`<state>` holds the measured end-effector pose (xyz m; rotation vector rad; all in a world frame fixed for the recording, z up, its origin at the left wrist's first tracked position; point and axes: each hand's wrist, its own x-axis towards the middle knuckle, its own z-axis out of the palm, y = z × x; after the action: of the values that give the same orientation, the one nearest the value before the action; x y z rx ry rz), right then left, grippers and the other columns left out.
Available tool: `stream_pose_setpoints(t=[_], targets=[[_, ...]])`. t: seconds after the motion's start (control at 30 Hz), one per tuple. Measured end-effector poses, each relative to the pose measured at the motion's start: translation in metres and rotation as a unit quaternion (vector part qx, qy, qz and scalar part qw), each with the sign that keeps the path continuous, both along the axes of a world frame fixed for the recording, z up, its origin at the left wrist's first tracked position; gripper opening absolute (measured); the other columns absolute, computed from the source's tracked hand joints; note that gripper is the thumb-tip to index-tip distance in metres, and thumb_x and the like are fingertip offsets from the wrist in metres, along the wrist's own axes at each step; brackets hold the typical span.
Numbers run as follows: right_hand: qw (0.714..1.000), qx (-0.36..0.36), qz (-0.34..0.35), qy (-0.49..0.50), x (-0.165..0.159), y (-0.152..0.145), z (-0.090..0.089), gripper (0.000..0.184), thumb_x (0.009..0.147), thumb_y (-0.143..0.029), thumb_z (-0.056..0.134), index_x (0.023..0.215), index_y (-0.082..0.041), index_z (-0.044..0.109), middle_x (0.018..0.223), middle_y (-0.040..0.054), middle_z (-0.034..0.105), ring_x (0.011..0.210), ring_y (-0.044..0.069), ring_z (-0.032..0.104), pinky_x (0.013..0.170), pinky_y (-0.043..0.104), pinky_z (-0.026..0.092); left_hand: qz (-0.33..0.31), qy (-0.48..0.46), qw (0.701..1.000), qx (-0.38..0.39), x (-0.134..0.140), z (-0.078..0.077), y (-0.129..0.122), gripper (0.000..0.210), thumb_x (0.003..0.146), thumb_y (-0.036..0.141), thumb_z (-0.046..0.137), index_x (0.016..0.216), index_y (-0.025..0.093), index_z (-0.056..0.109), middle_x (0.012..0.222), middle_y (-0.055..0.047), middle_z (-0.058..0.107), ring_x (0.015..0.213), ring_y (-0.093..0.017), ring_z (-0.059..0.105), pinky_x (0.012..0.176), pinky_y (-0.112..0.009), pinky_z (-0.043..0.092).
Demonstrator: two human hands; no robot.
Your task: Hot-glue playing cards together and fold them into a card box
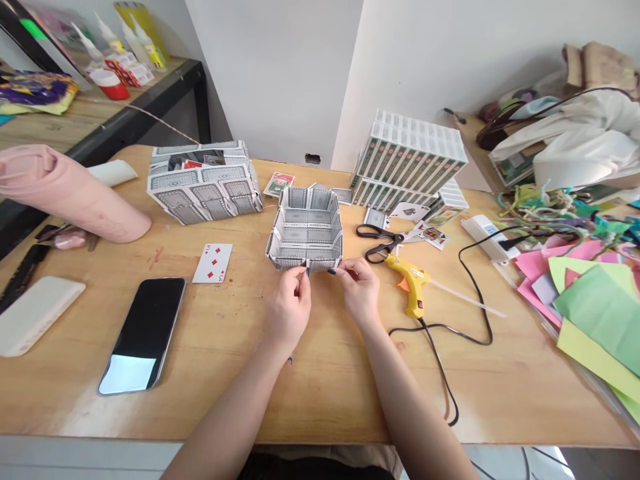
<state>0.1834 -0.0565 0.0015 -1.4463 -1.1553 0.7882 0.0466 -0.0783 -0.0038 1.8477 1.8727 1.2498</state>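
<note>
An open box made of playing cards (307,235), grey card backs showing, rests on the wooden table in front of me. My left hand (290,303) pinches the near edge of this box at its middle. At the near right corner, the thumb and fingers of my right hand (361,288) close on the same edge. Off to the right lie black-handled scissors (379,241) and a yellow hot glue gun (414,287) with a glue stick out its back. A three of diamonds card (213,263) lies face up to the left.
Behind stand a larger card box (205,183) and stacked card packs (410,157). A phone (143,333), white power bank (40,313) and pink roll (75,193) are at left. The gun's black cord (450,327) runs right toward a power strip (490,237) and coloured paper (600,313).
</note>
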Motion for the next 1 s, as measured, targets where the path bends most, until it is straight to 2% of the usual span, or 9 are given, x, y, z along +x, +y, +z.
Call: stream_pose_setpoints(t=[0.43,0.53,0.6,0.7,0.83,1.0], targets=[[1.000,-0.007,0.004,-0.002,-0.005,-0.001,-0.001,0.012,0.074,-0.027,0.064,0.064,-0.021,0.060,0.071,-0.0002,0.058,0.072,0.016,0.054,0.068,0.029,0.044,0.033,0.040,0.999,0.015,0.001,-0.005,0.000,0.023,0.093,0.028,0.046,0.100,0.013,0.062,0.053,0.004,0.056,0.049,-0.010,0.054,0.054,-0.021,0.037],[1.000,-0.001,0.000,0.007,-0.008,-0.003,0.000,0.012,0.074,-0.026,0.066,0.065,-0.021,0.061,0.072,0.0001,0.060,0.072,0.016,0.055,0.068,0.029,0.045,0.031,0.033,0.999,-0.008,0.004,-0.005,-0.002,0.025,0.090,0.029,0.051,0.108,0.013,0.059,0.054,0.005,0.058,0.049,-0.010,0.054,0.054,-0.021,0.037],[1.000,0.003,0.006,0.003,-0.010,-0.006,0.001,0.013,0.076,-0.028,0.066,0.066,-0.021,0.062,0.073,0.0010,0.061,0.072,0.016,0.056,0.068,0.029,0.045,0.022,0.016,0.999,-0.033,0.005,-0.004,-0.002,0.035,0.086,0.032,0.058,0.114,0.012,0.055,0.054,0.007,0.058,0.047,-0.009,0.054,0.053,-0.021,0.037],[0.999,0.009,0.030,-0.012,-0.010,-0.009,0.002,0.019,0.081,-0.034,0.064,0.068,-0.021,0.065,0.074,0.0026,0.061,0.073,0.017,0.056,0.067,0.029,0.045,0.027,-0.004,0.998,-0.060,0.004,-0.004,-0.001,0.046,0.080,0.035,0.067,0.117,0.011,0.053,0.053,0.009,0.057,0.047,-0.009,0.053,0.051,-0.021,0.035],[0.999,0.007,0.051,-0.019,-0.009,-0.011,0.003,0.030,0.087,-0.042,0.058,0.067,-0.020,0.065,0.076,0.0041,0.062,0.072,0.016,0.057,0.066,0.030,0.045,0.030,-0.013,0.997,-0.064,0.003,-0.006,0.002,0.046,0.080,0.037,0.066,0.116,0.012,0.054,0.054,0.009,0.055,0.048,-0.009,0.053,0.052,-0.020,0.036],[0.998,0.006,0.066,-0.009,-0.008,-0.012,0.005,0.036,0.090,-0.044,0.053,0.069,-0.019,0.068,0.077,0.0049,0.063,0.074,0.017,0.058,0.070,0.031,0.046,0.028,-0.025,0.996,-0.082,0.002,-0.005,0.002,0.051,0.078,0.040,0.067,0.117,0.012,0.054,0.054,0.008,0.054,0.049,-0.010,0.053,0.053,-0.021,0.036]])
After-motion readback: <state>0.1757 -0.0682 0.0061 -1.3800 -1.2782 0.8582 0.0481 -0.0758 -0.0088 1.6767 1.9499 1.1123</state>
